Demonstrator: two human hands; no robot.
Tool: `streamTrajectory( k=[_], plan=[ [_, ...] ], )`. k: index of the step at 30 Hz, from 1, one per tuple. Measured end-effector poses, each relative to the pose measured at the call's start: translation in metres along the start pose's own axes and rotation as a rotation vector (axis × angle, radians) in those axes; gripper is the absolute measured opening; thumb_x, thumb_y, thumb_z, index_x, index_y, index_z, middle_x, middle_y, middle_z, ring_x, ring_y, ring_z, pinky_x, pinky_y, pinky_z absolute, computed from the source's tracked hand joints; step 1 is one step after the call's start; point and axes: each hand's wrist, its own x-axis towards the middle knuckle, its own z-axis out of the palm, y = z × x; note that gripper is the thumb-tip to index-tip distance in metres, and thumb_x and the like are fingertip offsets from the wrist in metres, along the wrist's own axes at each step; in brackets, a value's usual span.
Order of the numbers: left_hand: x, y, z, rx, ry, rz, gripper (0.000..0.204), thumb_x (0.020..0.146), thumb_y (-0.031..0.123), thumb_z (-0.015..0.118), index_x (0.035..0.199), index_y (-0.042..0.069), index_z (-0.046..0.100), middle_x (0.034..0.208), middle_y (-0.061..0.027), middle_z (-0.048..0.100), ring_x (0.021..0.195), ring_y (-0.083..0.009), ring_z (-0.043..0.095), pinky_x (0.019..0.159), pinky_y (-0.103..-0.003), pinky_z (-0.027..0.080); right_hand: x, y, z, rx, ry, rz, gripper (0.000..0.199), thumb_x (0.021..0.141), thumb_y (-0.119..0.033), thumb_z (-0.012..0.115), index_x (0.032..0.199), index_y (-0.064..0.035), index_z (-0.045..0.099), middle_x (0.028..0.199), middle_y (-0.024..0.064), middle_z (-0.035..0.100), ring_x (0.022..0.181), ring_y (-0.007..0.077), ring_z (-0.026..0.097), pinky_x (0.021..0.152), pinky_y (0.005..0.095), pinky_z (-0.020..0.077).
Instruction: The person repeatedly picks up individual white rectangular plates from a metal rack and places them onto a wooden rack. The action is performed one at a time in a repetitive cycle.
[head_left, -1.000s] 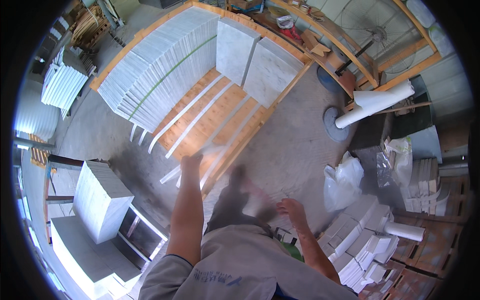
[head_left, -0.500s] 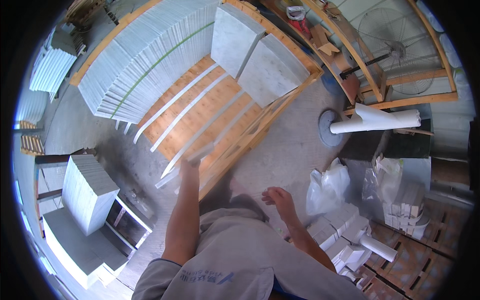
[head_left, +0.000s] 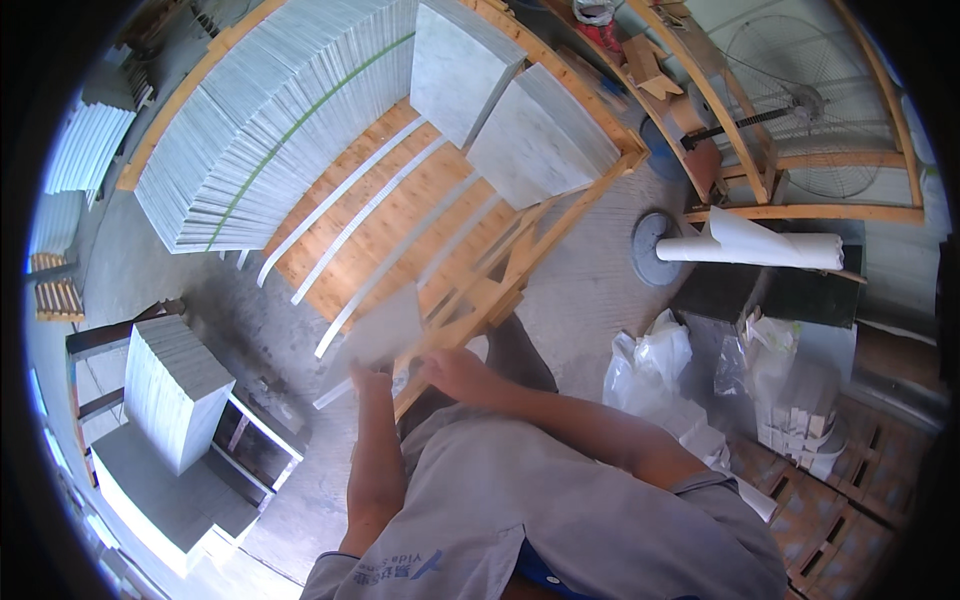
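Observation:
A flat grey stone tile [head_left: 385, 328], blurred by motion, stands over the near end of the wooden crate. My left hand [head_left: 372, 381] is closed on its lower edge. My right hand [head_left: 452, 374] is at the tile's lower right, close to the crate's wooden side rail [head_left: 465, 328]; its fingertips are smeared, and whether they touch the tile is unclear. Beneath the tile lies the crate's plywood floor [head_left: 350, 240], crossed by several pale strips [head_left: 370, 217]. A long row of upright tiles [head_left: 270, 120] with a green strap [head_left: 300, 122] fills the crate's left side.
Two stacks of larger slabs, one a marbled block [head_left: 545, 140], stand at the crate's far right. To the left, a tile stack [head_left: 175, 390] rests on a metal stand. A white roll [head_left: 750, 250], plastic bags [head_left: 645, 370] and a caged fan [head_left: 795, 105] are on the right.
My right hand has swung left from beside my body to the tile. The tile, seen thin and blurred before, now shows its broad face. My view has shifted slightly.

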Motion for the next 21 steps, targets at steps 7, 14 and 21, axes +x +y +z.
streamTrajectory(
  k=[7,14,21],
  plan=[
    [-0.015,-0.002,0.008,0.074,-0.078,0.047,0.042,0.087,0.028,0.04,0.124,0.008,0.046,0.119,-0.0128,0.052,0.107,-0.0317,0.054,0.081,-0.045,0.051,0.056,0.033,0.006,-0.335,-0.083,-0.244,0.017,0.081,-0.017,0.05,0.082,-0.0016,0.055,0.075,0.0198,0.059,0.071,0.0387,0.057,0.063,0.0466,0.0448],
    [-0.003,0.011,0.02,-0.045,0.093,0.009,0.045,0.085,0.03,0.048,0.123,0.006,0.044,0.121,-0.0174,0.051,0.11,-0.0368,0.052,0.085,-0.055,0.049,0.076,0.038,0.001,-0.591,-0.258,-0.354,0.02,0.078,-0.018,0.053,0.086,-0.0001,0.059,0.075,0.015,0.064,0.074,0.0286,0.064,0.064,0.0363,0.0507],
    [0.012,0.031,0.014,-0.122,0.052,-0.031,0.045,0.087,0.034,0.043,0.125,0.009,0.044,0.121,-0.015,0.052,0.113,-0.0355,0.05,0.091,-0.056,0.043,0.086,0.033,0.019,-0.154,-0.464,0.098,0.04,0.079,-0.031,0.054,0.079,0.0084,0.063,0.081,0.0255,0.064,0.075,0.0293,0.066,0.06,0.0407,0.0514]
  ],
)
